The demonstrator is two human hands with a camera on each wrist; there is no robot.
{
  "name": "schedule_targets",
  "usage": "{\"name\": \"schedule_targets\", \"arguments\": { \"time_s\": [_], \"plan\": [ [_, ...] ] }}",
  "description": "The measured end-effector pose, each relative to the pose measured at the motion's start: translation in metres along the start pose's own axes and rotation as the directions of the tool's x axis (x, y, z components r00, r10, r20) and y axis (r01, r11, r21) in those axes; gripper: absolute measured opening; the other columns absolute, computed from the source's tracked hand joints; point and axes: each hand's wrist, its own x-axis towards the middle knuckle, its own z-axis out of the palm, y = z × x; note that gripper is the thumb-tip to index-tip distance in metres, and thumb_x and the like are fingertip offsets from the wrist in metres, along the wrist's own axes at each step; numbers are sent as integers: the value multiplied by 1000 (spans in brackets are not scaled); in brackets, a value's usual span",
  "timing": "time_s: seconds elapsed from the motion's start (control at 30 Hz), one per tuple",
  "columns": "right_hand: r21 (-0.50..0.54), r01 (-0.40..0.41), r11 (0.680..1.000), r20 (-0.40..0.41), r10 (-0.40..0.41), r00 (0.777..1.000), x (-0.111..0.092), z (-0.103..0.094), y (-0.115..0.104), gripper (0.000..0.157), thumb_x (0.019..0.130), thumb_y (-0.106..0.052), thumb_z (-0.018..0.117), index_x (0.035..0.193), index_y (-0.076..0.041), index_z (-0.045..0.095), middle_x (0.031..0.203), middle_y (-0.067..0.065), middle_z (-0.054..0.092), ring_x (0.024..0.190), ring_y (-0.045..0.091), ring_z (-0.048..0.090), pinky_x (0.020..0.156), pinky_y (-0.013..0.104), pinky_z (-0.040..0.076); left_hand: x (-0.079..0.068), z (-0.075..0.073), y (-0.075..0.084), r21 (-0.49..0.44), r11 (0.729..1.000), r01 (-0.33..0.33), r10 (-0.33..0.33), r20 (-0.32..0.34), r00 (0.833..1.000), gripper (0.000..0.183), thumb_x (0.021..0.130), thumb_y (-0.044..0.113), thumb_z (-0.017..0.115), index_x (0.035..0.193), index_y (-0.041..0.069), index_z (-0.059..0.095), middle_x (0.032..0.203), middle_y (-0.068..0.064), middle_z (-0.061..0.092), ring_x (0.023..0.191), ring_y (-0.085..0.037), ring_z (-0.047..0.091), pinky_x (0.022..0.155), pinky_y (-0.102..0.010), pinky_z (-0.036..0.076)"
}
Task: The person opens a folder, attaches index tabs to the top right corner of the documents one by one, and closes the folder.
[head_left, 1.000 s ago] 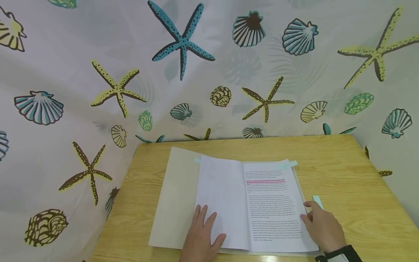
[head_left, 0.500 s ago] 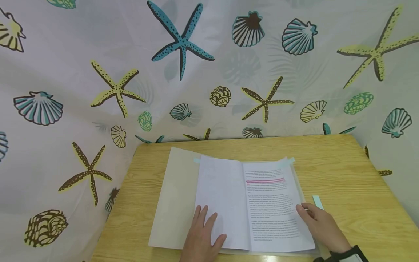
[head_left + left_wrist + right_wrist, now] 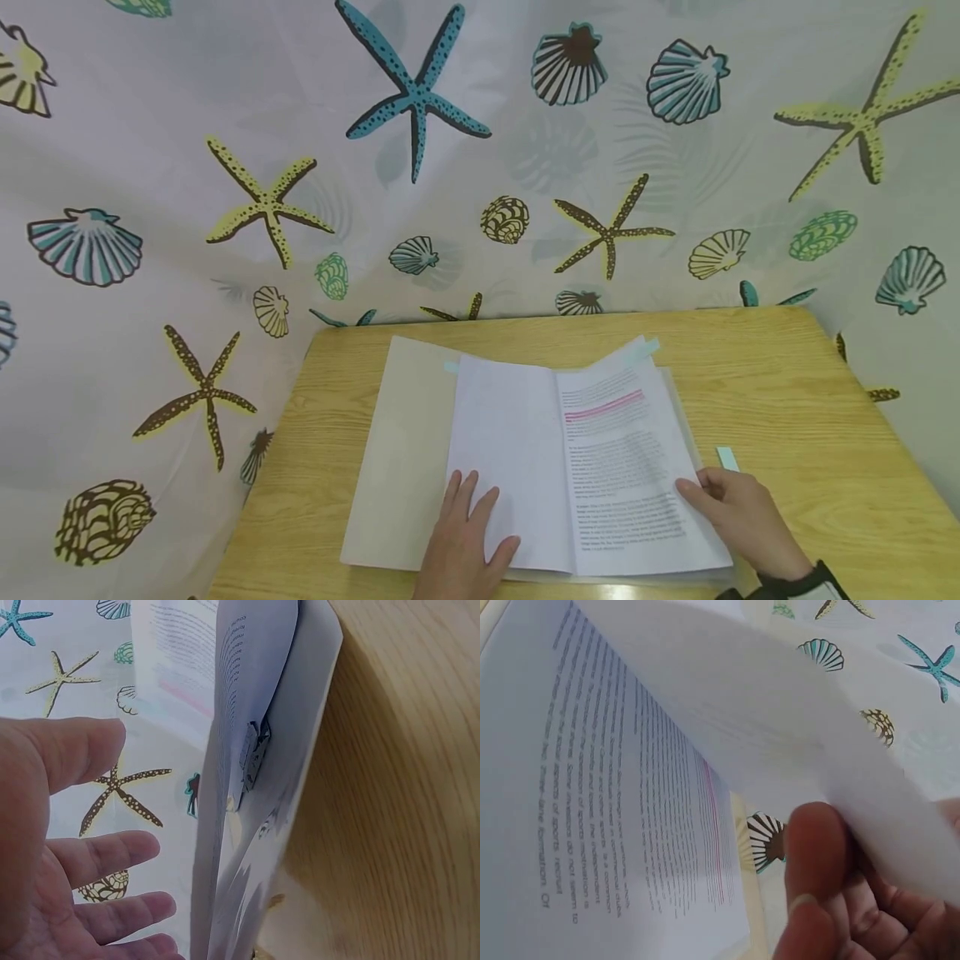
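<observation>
A cream folder [image 3: 401, 450] lies spread on the wooden table with a stack of paper sheets inside. My left hand [image 3: 459, 542] rests on the blank left page [image 3: 513, 442], fingers straight and spread. With thumb and fingers my right hand [image 3: 746, 517] pinches the right edge of the printed page [image 3: 622, 500], which bows upward at its top corner. Two pink highlighted lines [image 3: 603, 407] cross its upper text, and a pale blue tab [image 3: 649, 347] sticks out at that corner. In the right wrist view the lifted sheet [image 3: 780, 697] curves above another printed page [image 3: 607, 825].
Another pale blue strip [image 3: 726, 457] lies right of the folder, close to my right hand. A blue tab [image 3: 451, 367] shows at the left page's top. Behind the wooden table [image 3: 787, 375] hangs a sheet [image 3: 480, 167] printed with shells and starfish. A metallic clip [image 3: 255, 757] sits inside the folder.
My right hand has shifted slightly left and taken hold of the printed page's edge. That page's top corner, with its tab, has risen and moved left. My left hand stays still.
</observation>
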Motion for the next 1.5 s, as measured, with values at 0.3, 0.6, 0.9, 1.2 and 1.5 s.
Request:
{"name": "schedule_targets", "arguments": {
  "time_s": [0.3,0.6,0.9,1.2,1.5],
  "plan": [
    [32,16,999,-43,-15,999,-5,8,-8,42,91,-45,63,89,-3,68,72,1,65,62,15,56,50,26,44,-1,3,0,8,1000,-26,26,-24,999,56,83,43,71,125,8,61,140,-19,47,135,-40,34,101,-49,40],
    [404,111,908,229,-218,949,-3,12,-11,75,103,-50,9,145,8,30,139,36,39,118,48,50,85,49,50,-2,1,1,0,1000,-19,19,-10,1000,56,83,41,71,125,6,60,139,-20,47,135,-41,34,101,-50,40],
    [435,26,900,338,-190,922,13,38,-11,70,104,-48,10,151,4,13,138,35,41,117,38,54,92,51,47,-2,0,0,-3,1000,-8,8,1,1000,57,83,40,71,127,6,59,140,-19,46,136,-40,33,102,-49,39],
    [252,182,950,275,-250,928,24,62,-25,62,103,-48,23,149,-7,31,138,18,50,127,38,46,98,55,40,0,2,-1,-17,1000,-1,0,-42,999,57,86,42,68,129,6,58,140,-18,47,135,-40,34,101,-51,39],
    [-78,490,868,252,-458,853,36,86,-45,60,100,-48,42,148,-12,37,146,5,45,132,24,45,105,46,37,14,-23,-3,-121,992,-24,-13,-300,954,49,98,28,55,138,3,46,140,-18,45,133,-36,37,97,-55,42]
  ]
}}
